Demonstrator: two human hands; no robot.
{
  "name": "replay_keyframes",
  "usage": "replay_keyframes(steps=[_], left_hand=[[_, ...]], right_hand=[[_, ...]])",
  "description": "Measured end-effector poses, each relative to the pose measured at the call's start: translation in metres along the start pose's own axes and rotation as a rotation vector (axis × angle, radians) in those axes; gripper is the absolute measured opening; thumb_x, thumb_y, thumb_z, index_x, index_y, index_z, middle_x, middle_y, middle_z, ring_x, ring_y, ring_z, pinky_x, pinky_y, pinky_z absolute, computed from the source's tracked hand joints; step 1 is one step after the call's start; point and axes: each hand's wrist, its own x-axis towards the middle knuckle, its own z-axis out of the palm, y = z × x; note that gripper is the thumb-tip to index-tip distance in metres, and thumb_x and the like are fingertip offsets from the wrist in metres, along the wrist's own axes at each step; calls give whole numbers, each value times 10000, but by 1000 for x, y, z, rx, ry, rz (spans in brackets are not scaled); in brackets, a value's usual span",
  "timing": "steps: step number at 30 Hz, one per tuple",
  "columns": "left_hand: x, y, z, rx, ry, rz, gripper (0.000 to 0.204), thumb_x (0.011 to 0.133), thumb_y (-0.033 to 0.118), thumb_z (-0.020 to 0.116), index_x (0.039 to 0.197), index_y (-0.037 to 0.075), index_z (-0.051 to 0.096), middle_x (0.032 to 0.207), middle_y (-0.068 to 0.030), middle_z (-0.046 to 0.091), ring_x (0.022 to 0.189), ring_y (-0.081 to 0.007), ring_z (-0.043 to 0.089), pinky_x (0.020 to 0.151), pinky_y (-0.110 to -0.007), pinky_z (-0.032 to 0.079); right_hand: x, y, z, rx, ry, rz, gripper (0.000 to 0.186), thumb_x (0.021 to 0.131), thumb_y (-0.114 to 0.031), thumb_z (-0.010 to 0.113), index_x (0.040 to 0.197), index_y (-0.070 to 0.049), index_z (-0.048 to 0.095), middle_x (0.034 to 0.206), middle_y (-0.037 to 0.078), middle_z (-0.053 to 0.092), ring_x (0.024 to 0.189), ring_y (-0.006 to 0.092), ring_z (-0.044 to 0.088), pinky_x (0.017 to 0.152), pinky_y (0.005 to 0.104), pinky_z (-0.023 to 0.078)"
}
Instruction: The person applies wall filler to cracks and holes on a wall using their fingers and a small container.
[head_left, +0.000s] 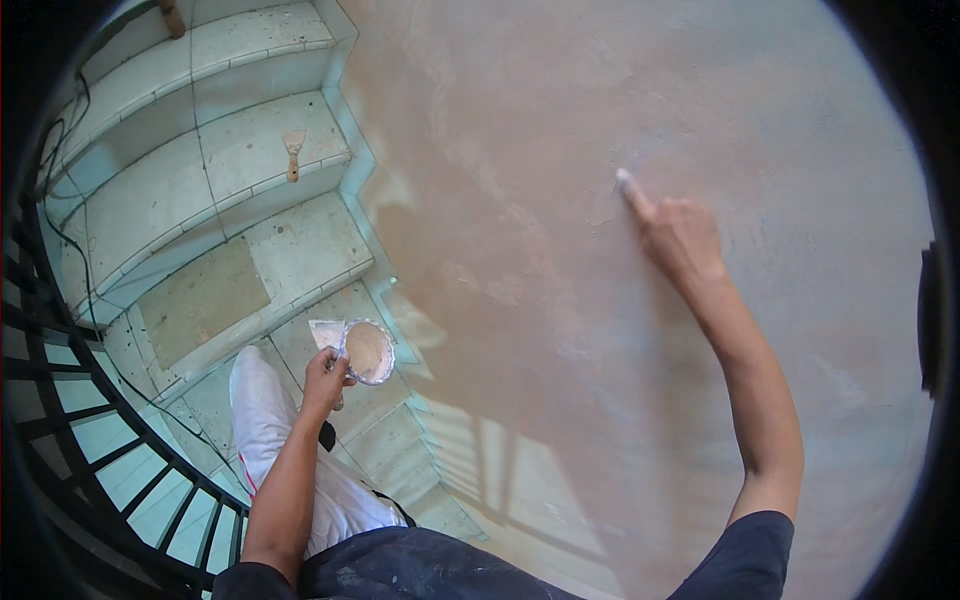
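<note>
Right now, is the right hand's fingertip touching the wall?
Touching. Head view: the right hand extends a putty-whitened fingertip pressed onto the wall, no gap visible.

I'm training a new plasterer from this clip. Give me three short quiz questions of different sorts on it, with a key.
1. True or false: the right hand presses a fingertip to the plastered wall.
2. The left hand holds: A a brush, B a round tub of filler, C a hammer?
3. What lies on a stair step higher up?

Key: 1 true; 2 B; 3 a putty knife.
</note>
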Motion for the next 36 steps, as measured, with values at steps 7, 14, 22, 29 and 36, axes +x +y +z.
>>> replay_keyframes(steps=[7,14,22,29,36], left_hand=[[-2,2,3,-4,8,31,144,923,162,538,847,40,539,742,-8,513,615,-73,514,567,-254,543],[-3,1,4,-1,-6,31,172,907,162,556,843,2,552,755,-32,534,650,-94,548,562,-250,546],[-1,5,5,6,-10,-12,137,916,156,544,843,40,546,743,-9,511,623,-81,522,571,-253,552],[-4,0,7,13,1,-5,166,906,161,556,852,5,555,745,-31,534,632,-95,548,575,-251,544],[-3,-1,4,-68,1,73,160,899,156,563,846,6,559,754,-35,542,631,-93,545,563,-256,546]], right_hand=[[-1,-1,1,115,5,-76,469,847,-45,478,1307,-126,524,549,98,583,462,210,589,420,348,459],[-19,-29,23,78,-114,-242,425,888,-51,442,1304,-88,523,539,63,578,448,164,567,425,304,458],[-33,-68,45,78,-136,-86,582,804,-62,506,1380,-62,422,556,58,601,481,171,606,454,310,488],[-34,-88,55,152,-152,-135,631,786,-52,513,1400,-30,372,579,67,617,497,186,619,473,318,502],[-41,-98,52,163,-179,-61,613,791,-69,518,1389,-25,391,578,58,633,525,181,637,473,306,505]])
